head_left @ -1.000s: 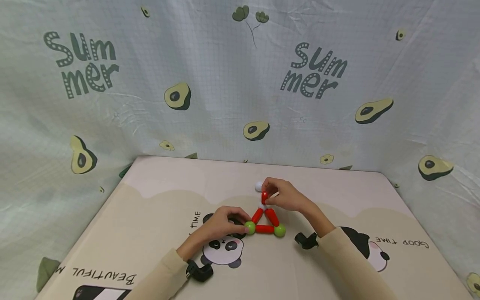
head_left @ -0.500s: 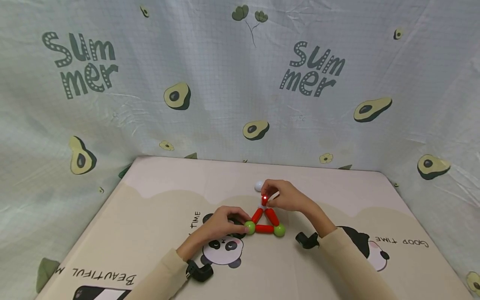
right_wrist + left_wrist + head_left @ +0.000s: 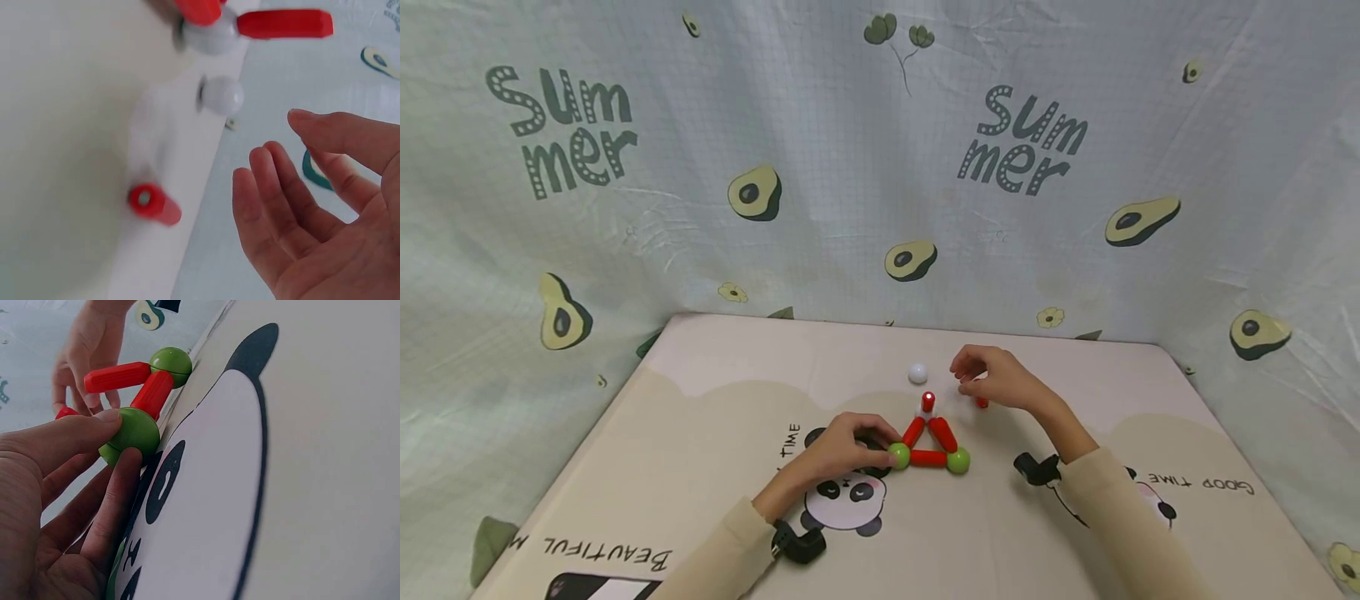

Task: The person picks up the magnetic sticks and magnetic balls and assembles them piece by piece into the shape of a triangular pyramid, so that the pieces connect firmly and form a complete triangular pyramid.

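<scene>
My left hand (image 3: pixel 850 446) pinches a green ball (image 3: pixel 139 434) at the left corner of a triangle on the table. Red rods (image 3: pixel 929 458) link it to a second green ball (image 3: pixel 958 460) and to a white ball at the far corner. On that white ball (image 3: pixel 212 32) a red rod (image 3: pixel 928 402) stands upright. To the right, my right hand (image 3: pixel 1000 379) hovers with fingers loosely bent and nothing between them. A loose red rod (image 3: pixel 155 205) is on the table close to it, partly hidden by the hand in the head view.
A loose white ball (image 3: pixel 917 373) lies behind the triangle. The table (image 3: pixel 737 350) bears panda prints and lettering. A hanging cloth (image 3: pixel 835 208) with avocado prints rises behind its far edge. Black wrist cameras (image 3: pixel 799 543) sit on both wrists.
My right hand has let go of the upright red rod and moved right, toward the loose red rod. The upright rod stays on the white ball. My left hand has not moved.
</scene>
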Action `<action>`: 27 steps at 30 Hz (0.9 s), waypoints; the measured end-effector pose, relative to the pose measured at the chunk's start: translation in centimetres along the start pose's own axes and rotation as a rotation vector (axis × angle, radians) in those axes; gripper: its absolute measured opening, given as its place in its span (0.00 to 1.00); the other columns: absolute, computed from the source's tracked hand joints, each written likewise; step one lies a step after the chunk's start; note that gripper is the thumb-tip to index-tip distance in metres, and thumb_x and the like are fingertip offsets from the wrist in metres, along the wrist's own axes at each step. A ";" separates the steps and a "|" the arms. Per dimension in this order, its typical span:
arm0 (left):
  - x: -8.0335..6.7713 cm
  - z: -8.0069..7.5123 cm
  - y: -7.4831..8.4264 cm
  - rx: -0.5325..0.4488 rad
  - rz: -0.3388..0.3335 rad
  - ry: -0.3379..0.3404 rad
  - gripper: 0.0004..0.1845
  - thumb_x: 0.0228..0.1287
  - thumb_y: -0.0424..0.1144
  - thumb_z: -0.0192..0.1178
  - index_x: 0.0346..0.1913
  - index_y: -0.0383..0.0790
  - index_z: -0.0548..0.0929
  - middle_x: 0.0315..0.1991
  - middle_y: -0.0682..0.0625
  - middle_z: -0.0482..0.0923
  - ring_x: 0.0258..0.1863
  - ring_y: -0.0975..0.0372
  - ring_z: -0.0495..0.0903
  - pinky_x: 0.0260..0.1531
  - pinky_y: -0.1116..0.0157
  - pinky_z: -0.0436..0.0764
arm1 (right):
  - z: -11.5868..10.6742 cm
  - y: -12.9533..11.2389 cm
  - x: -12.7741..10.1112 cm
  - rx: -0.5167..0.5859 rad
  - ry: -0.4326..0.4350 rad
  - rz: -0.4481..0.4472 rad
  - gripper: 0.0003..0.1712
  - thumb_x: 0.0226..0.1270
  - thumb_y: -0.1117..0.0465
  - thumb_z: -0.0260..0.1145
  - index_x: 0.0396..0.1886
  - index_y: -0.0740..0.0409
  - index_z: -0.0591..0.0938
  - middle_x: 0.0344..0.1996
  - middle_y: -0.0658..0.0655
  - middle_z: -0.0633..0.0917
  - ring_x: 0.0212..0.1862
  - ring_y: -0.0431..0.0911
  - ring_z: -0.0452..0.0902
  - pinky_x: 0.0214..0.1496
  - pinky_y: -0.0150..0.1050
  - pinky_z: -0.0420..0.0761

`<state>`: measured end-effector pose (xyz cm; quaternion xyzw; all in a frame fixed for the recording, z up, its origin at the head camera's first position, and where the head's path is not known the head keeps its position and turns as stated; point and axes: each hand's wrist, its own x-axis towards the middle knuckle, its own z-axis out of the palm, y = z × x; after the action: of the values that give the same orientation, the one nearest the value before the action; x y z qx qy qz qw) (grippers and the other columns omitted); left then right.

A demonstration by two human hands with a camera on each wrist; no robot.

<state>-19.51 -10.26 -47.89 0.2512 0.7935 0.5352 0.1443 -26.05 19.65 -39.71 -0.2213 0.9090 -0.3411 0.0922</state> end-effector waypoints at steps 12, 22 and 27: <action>-0.1 -0.1 0.1 -0.014 -0.001 0.001 0.12 0.62 0.43 0.72 0.48 0.51 0.90 0.42 0.53 0.88 0.41 0.63 0.83 0.44 0.69 0.79 | -1.1 2.4 -0.1 -0.086 0.044 0.165 0.14 0.67 0.63 0.69 0.49 0.65 0.82 0.42 0.62 0.87 0.44 0.52 0.81 0.43 0.41 0.80; -0.1 0.0 0.0 -0.018 -0.020 -0.001 0.12 0.62 0.43 0.73 0.48 0.52 0.90 0.42 0.54 0.88 0.42 0.63 0.83 0.45 0.69 0.79 | 0.0 4.4 -0.3 -0.037 0.008 0.316 0.19 0.67 0.58 0.70 0.53 0.62 0.82 0.41 0.62 0.86 0.32 0.47 0.79 0.36 0.37 0.78; -0.1 -0.1 0.1 -0.022 -0.020 0.003 0.12 0.62 0.42 0.73 0.48 0.51 0.90 0.42 0.53 0.88 0.42 0.63 0.83 0.45 0.69 0.79 | 0.2 4.5 -0.2 0.002 -0.006 0.327 0.21 0.68 0.60 0.70 0.58 0.62 0.80 0.38 0.61 0.83 0.31 0.46 0.78 0.36 0.37 0.81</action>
<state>-19.43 -10.31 -47.74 0.2408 0.7903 0.5428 0.1510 -27.28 22.62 -42.86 -0.0711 0.9323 -0.3215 0.1494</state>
